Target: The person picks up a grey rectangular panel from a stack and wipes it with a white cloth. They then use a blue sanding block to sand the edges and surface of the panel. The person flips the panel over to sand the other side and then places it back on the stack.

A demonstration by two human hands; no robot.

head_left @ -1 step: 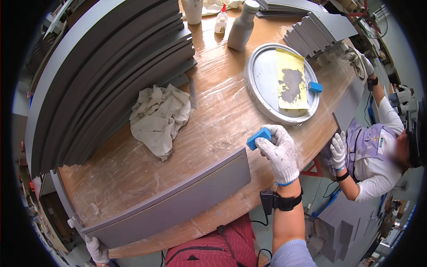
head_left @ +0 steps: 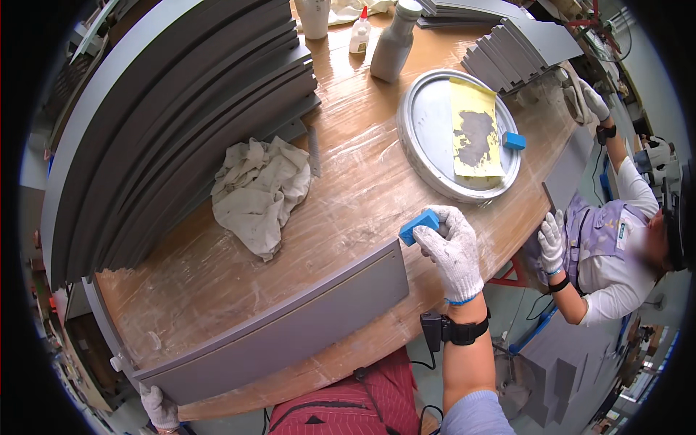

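My right hand [head_left: 454, 248], in a white knit glove, pinches a small blue block [head_left: 418, 226] between thumb and fingers. The block is right by the upper right corner of a long grey panel [head_left: 290, 326]; I cannot tell whether they touch. This panel stands tilted on its long edge along the near side of the table. At its far left end my left hand [head_left: 159, 408], also gloved, grips the lower corner, with its fingers partly hidden. A crumpled cream rag [head_left: 262, 192] lies beyond the panel.
A tall stack of grey panels [head_left: 188, 123] fills the left of the wooden table [head_left: 348, 174]. A round lid [head_left: 428, 170] holds a yellow sheet [head_left: 475, 138] and another blue block [head_left: 514, 141]. Bottles [head_left: 395, 43] stand behind. A gloved co-worker [head_left: 602, 239] is at the right.
My right hand and the blue block have shifted slightly left, toward the panel's corner. The co-worker's far hand has moved a little with its cloth. My left hand stays in place.
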